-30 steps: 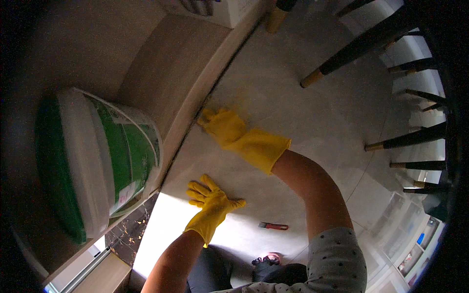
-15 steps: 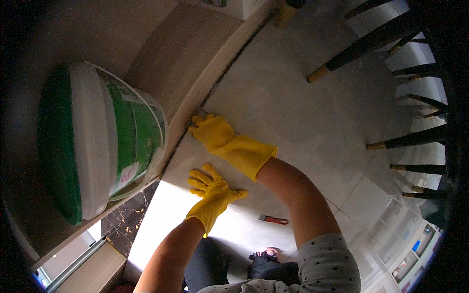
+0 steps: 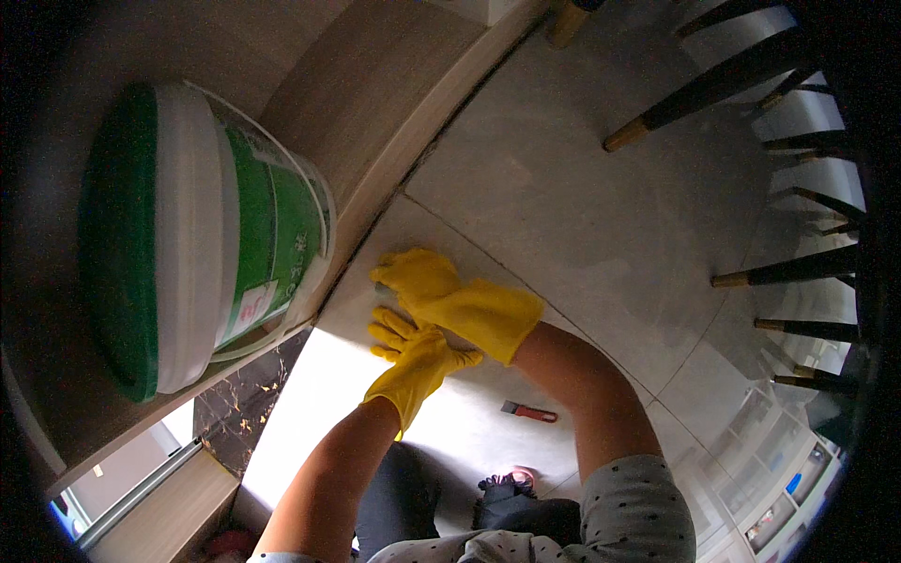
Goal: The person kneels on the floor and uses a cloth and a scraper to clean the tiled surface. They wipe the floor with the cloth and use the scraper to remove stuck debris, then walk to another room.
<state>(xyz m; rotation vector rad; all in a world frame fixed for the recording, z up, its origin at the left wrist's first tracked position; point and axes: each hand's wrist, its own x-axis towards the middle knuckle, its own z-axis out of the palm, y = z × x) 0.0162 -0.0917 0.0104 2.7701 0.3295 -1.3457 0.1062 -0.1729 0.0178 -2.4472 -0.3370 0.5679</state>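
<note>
Both my hands wear yellow rubber gloves. My left hand (image 3: 413, 352) rests on the pale tiled floor (image 3: 554, 206), fingers spread and nothing in them. Just beyond it, my right hand (image 3: 418, 279) is low over the floor with its fingers curled under. A small greyish patch shows beneath its fingertips; whether it is a held thing cannot be made out. The right glove's cuff slightly overlaps the left hand's area. Nearer to me lies a small scraper (image 3: 530, 411) with a red and black handle, touched by neither hand.
A white and green lidded bucket (image 3: 192, 239) stands at left on a wooden cabinet ledge (image 3: 375, 141). Dark chair legs with wooden-coloured tips (image 3: 680, 108) line the right. Transparent drawers (image 3: 784, 469) stand at lower right. My pink-shod foot (image 3: 521, 479) is near the scraper.
My right hand has drawn back from the cabinet's base toward me, close to the left hand. A floor joint it covered now shows. My left hand has shifted slightly right, and the view has moved a little.
</note>
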